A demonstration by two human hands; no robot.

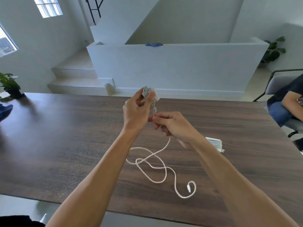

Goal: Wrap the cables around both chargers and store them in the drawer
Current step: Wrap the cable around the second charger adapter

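small white block charger (150, 93), partly wound with cable, held above the dark wood-grain table (65, 145) in the curled fingers and thumb of the left hand (136, 110). just below and beside it, the right hand (172, 125) pinches the thin white cable (154, 163), which drops from that hand to lie in loose loops on the table between the forearms. second white charger, already wrapped (215, 144), lies on the table just beyond the right wrist.

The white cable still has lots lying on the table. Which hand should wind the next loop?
The right hand. It already pinches the cable just below the charger, which the left hand holds up, so the left is busy.
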